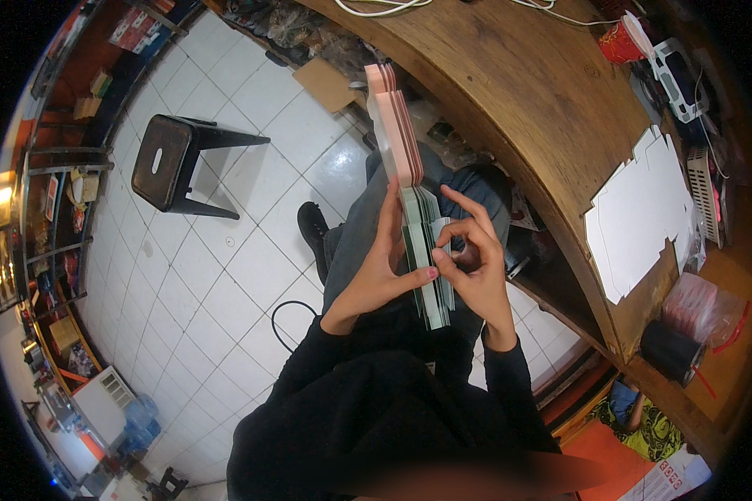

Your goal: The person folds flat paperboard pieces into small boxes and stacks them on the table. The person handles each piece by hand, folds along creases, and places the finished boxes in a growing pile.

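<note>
Black top (351, 409) nearest, one, its two sleeves reaching forward; beyond it, one stack of cut cards (398, 138), pink at the far end and pale green at the near, held over the lap between the two hands; layers overlap too closely to count; stack stands on edge, presumably to bring the layer edges up within reach of the fingertips; left hand (382, 271) clamped on it, fingers along the left side, thumb across the green edges, seemingly to steady it; right hand (479, 263) at the right side, thumb and forefinger close together against the green layers; whether they pinch a sheet, cannot tell; desk (518, 58) to the right bears one red cup (618, 43), one black cylinder (667, 351) and white cut sheets (639, 221), laid flat, perhaps to keep them unbent, number uncertain; one stool (177, 146) and one visible shoe (311, 234) to the left.
</note>
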The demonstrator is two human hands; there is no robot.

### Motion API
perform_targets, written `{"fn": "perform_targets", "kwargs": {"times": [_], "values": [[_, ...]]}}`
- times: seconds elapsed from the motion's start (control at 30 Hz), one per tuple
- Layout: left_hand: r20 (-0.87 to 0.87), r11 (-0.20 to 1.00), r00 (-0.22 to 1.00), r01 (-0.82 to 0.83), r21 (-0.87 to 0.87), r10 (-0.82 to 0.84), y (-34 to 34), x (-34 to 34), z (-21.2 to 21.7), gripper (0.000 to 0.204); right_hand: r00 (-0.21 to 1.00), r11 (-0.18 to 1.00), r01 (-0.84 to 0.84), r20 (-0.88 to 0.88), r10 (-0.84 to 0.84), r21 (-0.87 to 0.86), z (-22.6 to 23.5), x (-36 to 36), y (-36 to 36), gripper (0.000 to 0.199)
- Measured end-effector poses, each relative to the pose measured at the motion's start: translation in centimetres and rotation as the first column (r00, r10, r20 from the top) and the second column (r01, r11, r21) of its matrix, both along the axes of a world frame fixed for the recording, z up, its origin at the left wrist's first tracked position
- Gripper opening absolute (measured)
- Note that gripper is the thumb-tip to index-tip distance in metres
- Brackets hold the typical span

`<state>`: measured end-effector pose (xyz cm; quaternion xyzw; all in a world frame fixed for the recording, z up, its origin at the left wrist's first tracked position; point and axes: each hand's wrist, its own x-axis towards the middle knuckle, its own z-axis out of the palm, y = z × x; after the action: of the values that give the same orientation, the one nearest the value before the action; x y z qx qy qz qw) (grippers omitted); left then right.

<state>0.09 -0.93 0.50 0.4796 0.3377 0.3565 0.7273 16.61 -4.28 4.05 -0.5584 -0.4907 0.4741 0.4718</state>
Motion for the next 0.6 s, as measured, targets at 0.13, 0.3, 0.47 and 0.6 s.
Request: {"fn": "perform_targets", "kwargs": {"times": [0.13, 0.3, 0.47, 0.6], "values": [[0.013, 1.000, 1.000, 0.001, -0.017, -0.001, -0.05, -0.08, -0.12, 0.123, 1.000, 1.000, 0.003, 0.012, -0.003, 0.006, -0.08, 0.05, 0.04, 0.010], [0.028, 0.999, 1.000, -0.007, -0.038, 0.008, -0.13, -0.06, -0.35, 0.124, 1.000, 1.000, 0.003, 0.016, -0.003, 0.029, -0.11, -0.13, 0.05, 0.010], [0.053, 1.000, 0.998, -0.020, -0.008, 0.020, -0.13, -0.11, -0.55, 0.124, 0.993, 0.995, -0.030, 0.114, 0.019, 0.097, 0.04, 0.05, -0.12, 0.012], [0.010, 1.000, 1.000, -0.023, 0.013, 0.023, -0.09, -0.19, -0.52, 0.124, 0.995, 0.999, -0.016, 0.098, 0.011, 0.046, 0.01, 0.12, -0.12, 0.011]]}}
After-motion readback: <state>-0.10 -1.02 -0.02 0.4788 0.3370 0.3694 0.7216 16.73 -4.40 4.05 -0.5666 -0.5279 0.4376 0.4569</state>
